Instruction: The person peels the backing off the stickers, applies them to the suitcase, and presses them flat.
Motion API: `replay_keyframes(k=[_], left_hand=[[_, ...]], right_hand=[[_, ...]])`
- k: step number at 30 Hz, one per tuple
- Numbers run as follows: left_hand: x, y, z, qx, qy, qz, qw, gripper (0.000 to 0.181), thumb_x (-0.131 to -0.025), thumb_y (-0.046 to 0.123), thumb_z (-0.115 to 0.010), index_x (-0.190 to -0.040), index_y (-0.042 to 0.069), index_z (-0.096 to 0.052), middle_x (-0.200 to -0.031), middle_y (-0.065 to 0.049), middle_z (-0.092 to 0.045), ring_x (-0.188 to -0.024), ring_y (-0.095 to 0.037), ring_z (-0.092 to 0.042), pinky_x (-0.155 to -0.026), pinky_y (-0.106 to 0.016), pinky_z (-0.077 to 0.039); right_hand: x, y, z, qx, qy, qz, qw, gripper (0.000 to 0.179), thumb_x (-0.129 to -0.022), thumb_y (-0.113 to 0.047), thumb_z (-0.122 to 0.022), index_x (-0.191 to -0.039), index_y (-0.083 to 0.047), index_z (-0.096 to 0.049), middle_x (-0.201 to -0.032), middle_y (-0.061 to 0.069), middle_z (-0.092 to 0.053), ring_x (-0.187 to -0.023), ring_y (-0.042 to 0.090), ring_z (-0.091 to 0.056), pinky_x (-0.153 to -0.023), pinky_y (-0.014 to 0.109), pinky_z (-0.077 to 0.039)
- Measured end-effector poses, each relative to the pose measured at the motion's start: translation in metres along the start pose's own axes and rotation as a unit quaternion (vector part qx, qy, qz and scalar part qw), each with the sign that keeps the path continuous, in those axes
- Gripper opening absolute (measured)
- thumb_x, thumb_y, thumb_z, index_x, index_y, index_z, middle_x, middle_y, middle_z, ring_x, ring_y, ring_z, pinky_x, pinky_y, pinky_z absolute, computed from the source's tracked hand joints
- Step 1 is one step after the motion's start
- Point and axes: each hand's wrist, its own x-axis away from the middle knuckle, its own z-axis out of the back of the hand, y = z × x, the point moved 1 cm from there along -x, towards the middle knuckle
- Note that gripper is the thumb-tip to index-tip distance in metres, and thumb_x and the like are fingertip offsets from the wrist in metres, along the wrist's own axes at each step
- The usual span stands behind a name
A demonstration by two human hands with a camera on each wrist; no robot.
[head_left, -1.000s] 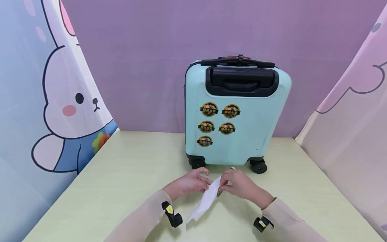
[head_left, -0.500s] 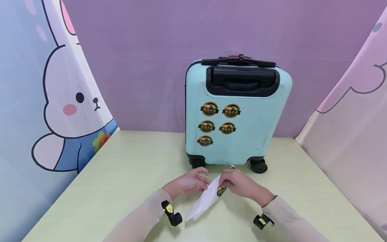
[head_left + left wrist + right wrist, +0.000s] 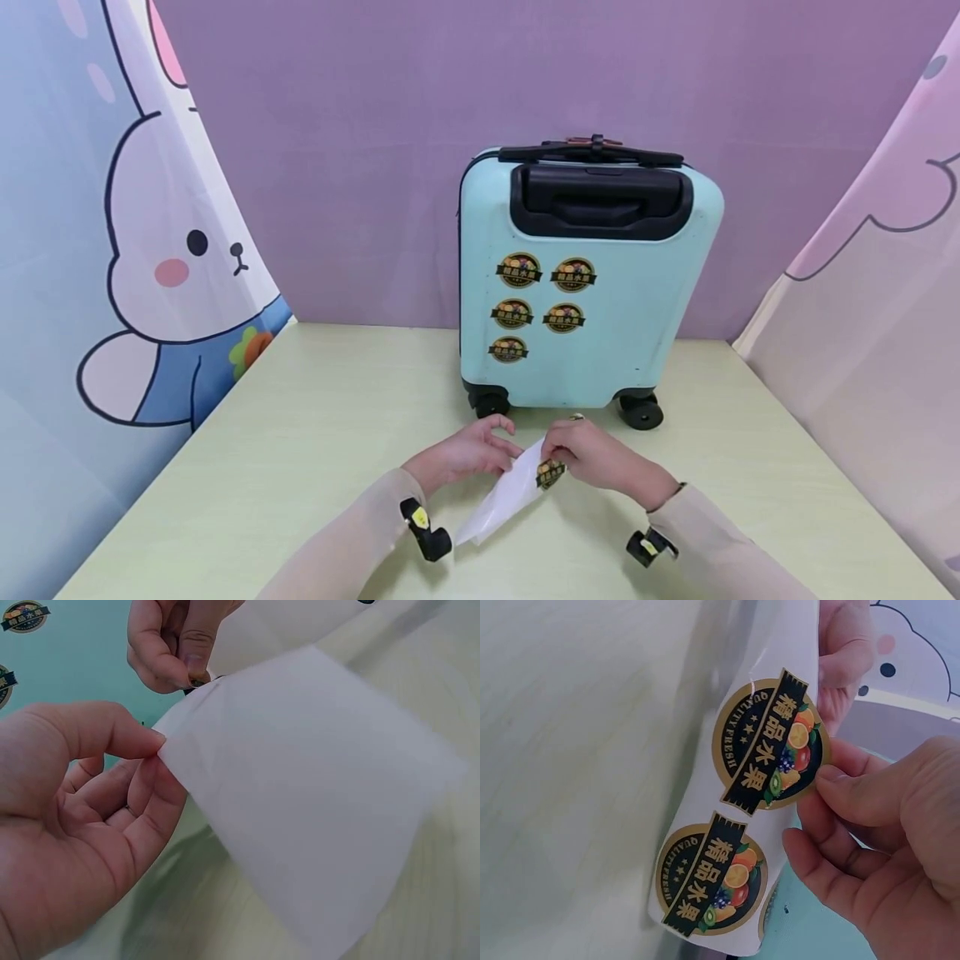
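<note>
Above the table, my left hand pinches the edge of a white sticker sheet between thumb and fingers. The sheet hangs tilted, its plain back towards the left wrist camera. On its printed face, in the right wrist view, a round black-and-gold fruit sticker lies above a second such sticker. My right hand pinches the upper sticker at its edge with thumb and forefinger; that sticker still lies against the sheet. Behind both hands stands a mint-green suitcase bearing several matching stickers in two columns.
The suitcase rests on black wheels near the back of the pale table. A purple backdrop rises behind it, with a cartoon-printed curtain on the left and a pink one on the right.
The sheet has turned a little, so more of a sticker shows beneath my right hand. Its lower end has shifted slightly left. My left hand has stayed almost in place.
</note>
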Motion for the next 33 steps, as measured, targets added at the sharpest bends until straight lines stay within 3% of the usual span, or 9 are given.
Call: replay_keyframes(k=[7,33], left_hand=[[0.000,-0.001,0.002,-0.016,0.014,0.007,0.9997,0.046,-0.078,-0.020,-0.057,-0.115,0.002,-0.041,-0.108,-0.025,-0.070,-0.080,-0.017,-0.066,-0.067,-0.024,-0.053],[-0.003,-0.005,0.005,-0.046,0.018,0.021,0.9985,0.048,-0.079,-0.021,-0.058,-0.120,0.000,-0.042,-0.108,-0.022,-0.071,-0.074,-0.014,-0.065,-0.063,-0.023,-0.050]], right_hand=[[0.000,-0.002,0.004,-0.001,-0.021,-0.012,0.9997,0.024,-0.084,0.016,-0.065,-0.083,-0.007,-0.069,-0.084,-0.003,-0.065,-0.077,0.007,-0.059,-0.068,0.025,-0.054],[0.002,-0.004,0.013,-0.031,-0.066,-0.008,0.9973,0.027,-0.085,0.017,-0.060,-0.084,-0.008,-0.071,-0.083,-0.005,-0.065,-0.075,0.005,-0.056,-0.067,0.023,-0.052]])
